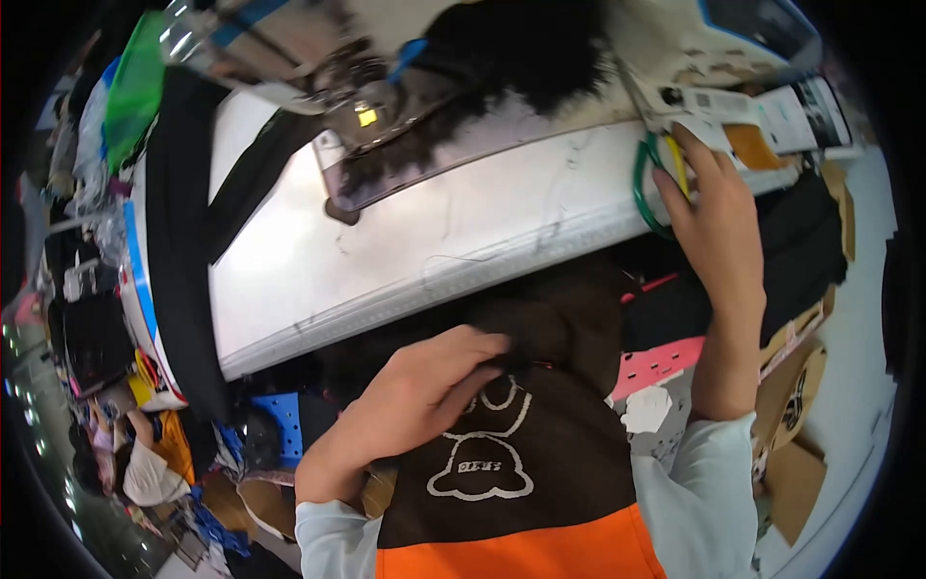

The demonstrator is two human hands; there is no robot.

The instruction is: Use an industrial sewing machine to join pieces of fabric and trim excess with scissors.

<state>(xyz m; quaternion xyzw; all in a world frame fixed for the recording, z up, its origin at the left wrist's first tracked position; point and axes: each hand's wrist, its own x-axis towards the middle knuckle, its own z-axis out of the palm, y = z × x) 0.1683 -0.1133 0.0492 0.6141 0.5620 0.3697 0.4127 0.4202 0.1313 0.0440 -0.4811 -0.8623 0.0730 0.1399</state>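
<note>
My left hand (410, 400) is below the table's front edge, fingers closed on a piece of dark fabric (540, 323) in my lap. My right hand (714, 207) reaches up to the right end of the white sewing table (405, 251), its fingers spread by green-handled scissors (648, 183) and a yellow stick-like tool (679, 164); whether it grips them I cannot tell. A sewing machine head (362, 92) stands at the back with black furry fabric (521, 53) lying under and beside it.
A black fabric strip (178, 232) drapes over the table's left end. Papers and a white box (772, 106) lie at the right. A pink perforated bin (656, 362), cardboard pieces (796, 396) and a blue crate (280, 420) sit below. Another person (145, 468) sits far left.
</note>
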